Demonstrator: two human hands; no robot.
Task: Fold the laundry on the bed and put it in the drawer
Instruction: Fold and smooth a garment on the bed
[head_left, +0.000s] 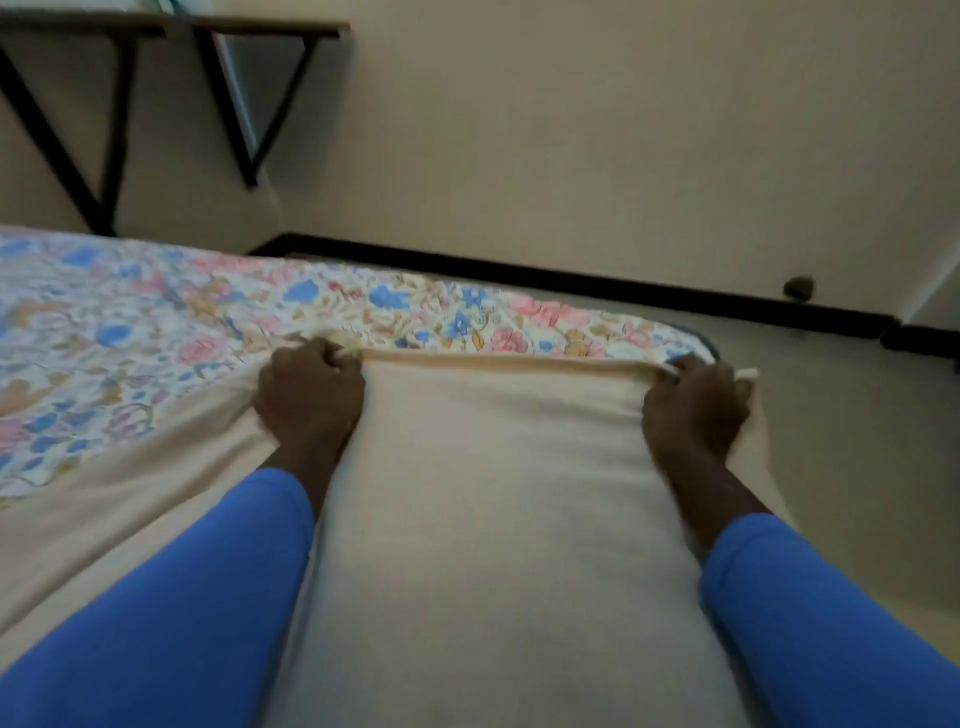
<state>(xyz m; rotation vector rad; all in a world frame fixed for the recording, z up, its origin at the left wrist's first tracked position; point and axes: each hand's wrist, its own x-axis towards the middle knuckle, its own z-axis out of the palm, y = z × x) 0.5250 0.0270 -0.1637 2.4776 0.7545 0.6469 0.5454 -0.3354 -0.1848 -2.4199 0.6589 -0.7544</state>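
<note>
Cloth (498, 467), cream, soft and limp, is gripped at far corners by left hand (310, 396) and right hand (695, 408); corners judged best holds.

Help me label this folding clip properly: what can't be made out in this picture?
Drawer: nowhere in the head view.
Cream cloth: near end cut off by the bottom edge, so what item it is stays unclear.
Fingertips of left hand and right hand: curled under the cloth's far edge.
Dark object by the skirting: too small, blurred.
Shelf: top cut off by the frame.
</note>
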